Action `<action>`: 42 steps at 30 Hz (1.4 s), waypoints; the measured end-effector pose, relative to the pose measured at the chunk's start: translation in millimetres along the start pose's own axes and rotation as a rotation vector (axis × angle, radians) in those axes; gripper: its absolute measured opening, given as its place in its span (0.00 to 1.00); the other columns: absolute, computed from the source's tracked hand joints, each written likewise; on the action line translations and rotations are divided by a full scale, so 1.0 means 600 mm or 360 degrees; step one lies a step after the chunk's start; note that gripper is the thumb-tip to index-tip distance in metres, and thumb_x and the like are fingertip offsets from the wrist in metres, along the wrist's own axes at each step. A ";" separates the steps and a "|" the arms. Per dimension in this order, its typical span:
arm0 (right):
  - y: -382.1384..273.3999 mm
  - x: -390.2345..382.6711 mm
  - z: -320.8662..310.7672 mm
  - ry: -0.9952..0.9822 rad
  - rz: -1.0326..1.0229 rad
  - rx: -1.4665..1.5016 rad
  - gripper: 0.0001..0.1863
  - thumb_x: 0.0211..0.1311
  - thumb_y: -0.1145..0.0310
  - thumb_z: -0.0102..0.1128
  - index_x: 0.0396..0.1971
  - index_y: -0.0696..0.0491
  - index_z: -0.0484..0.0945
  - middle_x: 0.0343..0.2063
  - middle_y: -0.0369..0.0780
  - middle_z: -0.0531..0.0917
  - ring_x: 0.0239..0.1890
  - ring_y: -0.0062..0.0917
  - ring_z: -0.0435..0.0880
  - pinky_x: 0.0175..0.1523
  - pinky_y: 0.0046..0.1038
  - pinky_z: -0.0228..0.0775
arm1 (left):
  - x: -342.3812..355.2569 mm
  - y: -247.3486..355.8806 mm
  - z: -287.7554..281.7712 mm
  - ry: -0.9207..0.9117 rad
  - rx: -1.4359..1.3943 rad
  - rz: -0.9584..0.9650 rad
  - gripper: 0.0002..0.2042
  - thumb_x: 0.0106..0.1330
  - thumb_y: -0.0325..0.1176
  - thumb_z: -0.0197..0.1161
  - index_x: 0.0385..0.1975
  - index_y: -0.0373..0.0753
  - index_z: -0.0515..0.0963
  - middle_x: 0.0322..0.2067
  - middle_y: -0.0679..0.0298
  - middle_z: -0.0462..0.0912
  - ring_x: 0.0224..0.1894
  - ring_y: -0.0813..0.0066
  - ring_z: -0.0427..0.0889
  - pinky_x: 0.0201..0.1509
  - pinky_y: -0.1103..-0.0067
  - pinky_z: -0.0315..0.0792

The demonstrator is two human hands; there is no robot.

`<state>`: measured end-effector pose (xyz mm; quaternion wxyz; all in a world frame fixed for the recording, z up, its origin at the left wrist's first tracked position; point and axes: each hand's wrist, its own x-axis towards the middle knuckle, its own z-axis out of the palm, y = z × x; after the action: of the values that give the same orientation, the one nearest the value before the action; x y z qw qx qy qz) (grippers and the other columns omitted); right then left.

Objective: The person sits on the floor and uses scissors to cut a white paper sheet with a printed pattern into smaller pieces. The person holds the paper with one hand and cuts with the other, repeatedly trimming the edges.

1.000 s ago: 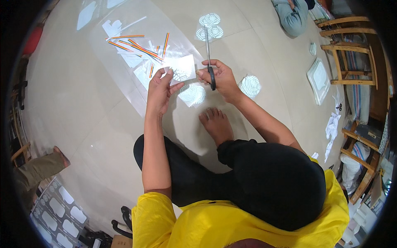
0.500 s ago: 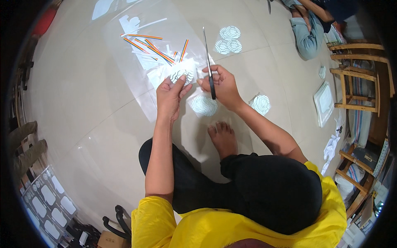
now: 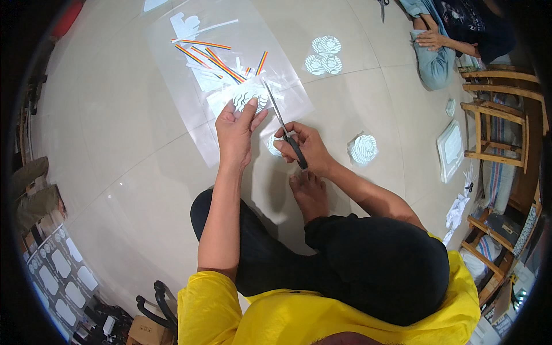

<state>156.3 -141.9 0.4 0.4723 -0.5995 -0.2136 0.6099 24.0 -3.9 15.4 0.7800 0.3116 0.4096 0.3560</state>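
Observation:
My left hand (image 3: 237, 132) pinches a clear sheet bearing a white round piece with dark wavy lines (image 3: 244, 99), the thumb lying over its face. My right hand (image 3: 310, 148) grips a pair of scissors (image 3: 276, 108) by the black handle. Its long metal blades look closed and point up and left, close to the sheet's right edge; whether they touch it I cannot tell. Partly hidden behind my right hand, another wavy-lined round piece (image 3: 272, 145) lies on the floor. Beyond my left hand, rainbow-striped strips (image 3: 225, 66) and white paper scraps (image 3: 185, 24) lie on a transparent plastic sheet (image 3: 164, 69).
Several wavy-lined round pieces (image 3: 323, 54) form a cluster farther off, with a single one (image 3: 363, 149) to the right. Wooden chairs (image 3: 495, 129) and a white stack (image 3: 450, 150) stand right. Another person (image 3: 434, 52) sits at the far right. My bare foot (image 3: 309, 198) rests near my right hand.
The scissors have tipped left and come down toward me, their blades now beside the held sheet's edge. My right hand has lowered slightly. My left hand keeps its pinch.

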 end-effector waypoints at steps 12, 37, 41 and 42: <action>0.002 -0.004 0.001 0.0021 -0.0019 0.0002 0.13 0.69 0.65 0.73 0.47 0.56 0.81 0.20 0.30 0.81 0.20 0.10 0.76 0.28 0.16 0.66 | 0.001 -0.005 -0.003 -0.0019 0.0001 0.0037 0.14 0.76 0.27 0.65 0.55 0.26 0.76 0.45 0.60 0.86 0.44 0.76 0.87 0.53 0.76 0.87; -0.022 0.008 0.008 0.0051 0.0015 -0.0006 0.14 0.69 0.64 0.74 0.45 0.57 0.81 0.18 0.30 0.80 0.18 0.11 0.75 0.24 0.18 0.63 | -0.003 -0.001 -0.003 -0.0023 0.0045 -0.0005 0.13 0.73 0.27 0.69 0.50 0.26 0.76 0.40 0.63 0.82 0.40 0.79 0.85 0.51 0.78 0.88; -0.018 0.024 0.005 0.0043 -0.0086 0.0017 0.14 0.69 0.64 0.74 0.44 0.56 0.81 0.17 0.30 0.80 0.17 0.11 0.74 0.24 0.17 0.62 | -0.009 0.002 0.004 -0.0030 0.0050 -0.0026 0.13 0.73 0.27 0.69 0.51 0.27 0.76 0.41 0.62 0.84 0.40 0.78 0.86 0.51 0.78 0.88; -0.015 0.026 0.003 0.0053 -0.0083 0.0039 0.14 0.68 0.64 0.75 0.43 0.56 0.81 0.17 0.30 0.80 0.17 0.11 0.73 0.23 0.18 0.60 | -0.010 0.002 0.005 -0.0042 0.0044 -0.0037 0.13 0.73 0.27 0.69 0.51 0.27 0.77 0.41 0.62 0.84 0.40 0.78 0.86 0.51 0.78 0.88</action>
<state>160.4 -124.1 -0.1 0.4988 -0.5979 -0.2138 0.5899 23.8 -8.6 19.9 0.7849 0.3223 0.4078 0.3372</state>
